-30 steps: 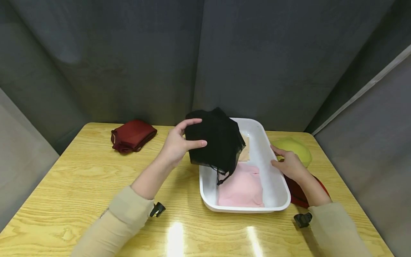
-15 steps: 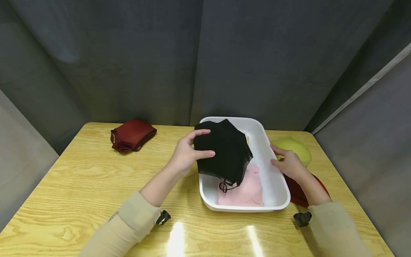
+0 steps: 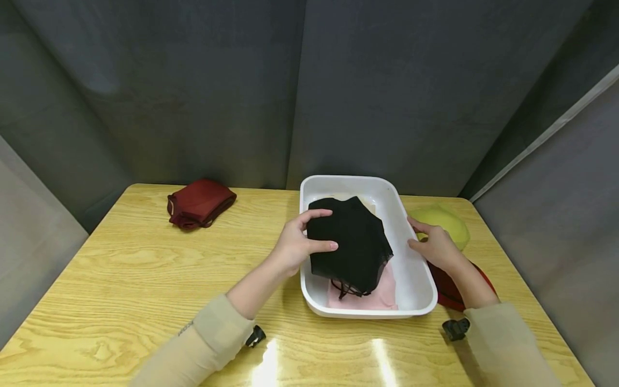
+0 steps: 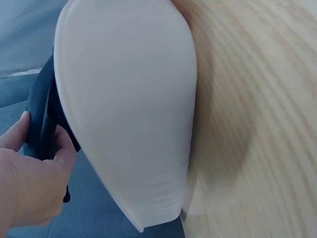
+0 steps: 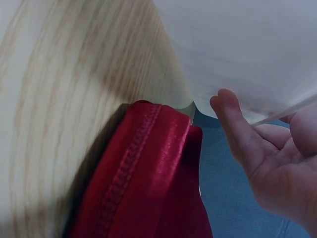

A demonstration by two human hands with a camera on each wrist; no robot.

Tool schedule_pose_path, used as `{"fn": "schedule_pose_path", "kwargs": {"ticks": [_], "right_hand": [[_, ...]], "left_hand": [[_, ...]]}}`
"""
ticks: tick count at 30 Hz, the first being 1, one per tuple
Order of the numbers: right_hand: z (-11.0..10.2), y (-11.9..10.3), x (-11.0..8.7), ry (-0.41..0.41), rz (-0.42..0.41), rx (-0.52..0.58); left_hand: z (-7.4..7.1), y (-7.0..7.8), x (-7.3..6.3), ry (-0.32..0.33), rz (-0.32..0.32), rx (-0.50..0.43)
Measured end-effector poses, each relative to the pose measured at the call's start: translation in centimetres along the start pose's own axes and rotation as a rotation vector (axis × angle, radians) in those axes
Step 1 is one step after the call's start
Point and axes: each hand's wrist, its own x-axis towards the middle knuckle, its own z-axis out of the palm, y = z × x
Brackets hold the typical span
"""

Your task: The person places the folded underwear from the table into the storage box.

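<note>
The black cloth (image 3: 350,242) has moved further over the white tub (image 3: 413,285); left hand (image 3: 294,244) pinches it between fingers; right hand (image 3: 437,248) pinches the rim (image 3: 372,314).

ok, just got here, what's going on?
A person's left hand holds a folded black cloth over a white tub, while the right hand grips the tub's right rim. A pink cloth lies in the tub, partly hidden by the black one; can't tell if they touch. A dark red bundle sits off to the left, with yellow and red items right of the tub.
</note>
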Motion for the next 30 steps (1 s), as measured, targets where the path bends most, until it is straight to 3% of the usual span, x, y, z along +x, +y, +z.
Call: {"fn": "schedule_pose_path", "kwargs": {"ticks": [7,24,30], "right_hand": [[-0.1,0.0,0.0,-0.002,-0.005,-0.006],[-0.1,0.1,0.1,0.001,-0.008,-0.013],[0.0,0.0,0.1,-0.003,0.001,-0.013]], "left_hand": [[0.8,-0.8,0.1,-0.001,-0.035,0.111],[2.6,-3.0,0.6,-0.052,-0.113,0.174],[2.9,-3.9,0.8,-0.075,-0.116,0.253]]}}
